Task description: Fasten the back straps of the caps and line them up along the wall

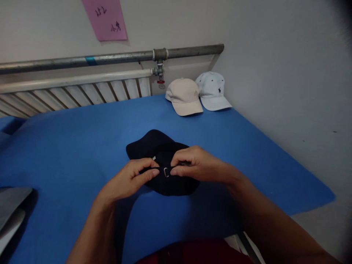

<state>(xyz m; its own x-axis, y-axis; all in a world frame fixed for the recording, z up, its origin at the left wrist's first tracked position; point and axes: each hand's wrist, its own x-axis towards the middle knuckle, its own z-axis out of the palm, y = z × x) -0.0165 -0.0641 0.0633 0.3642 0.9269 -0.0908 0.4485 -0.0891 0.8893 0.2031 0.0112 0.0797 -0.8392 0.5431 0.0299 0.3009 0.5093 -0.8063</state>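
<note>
A dark navy or black baseball cap rests on the blue table cover, its brim pointing away to the upper left and its inside facing up. The back strap carries a small metal buckle. On the left of this buckle, my left hand pinches the strap between thumb and fingers. My right hand pinches the strap just to the buckle's right. Parts of the strap are hidden under my fingers.
A beige cap and a white cap sit side by side at the back right. Behind the blue table cover run a radiator and a metal pipe. Grey flat items lie at the left edge.
</note>
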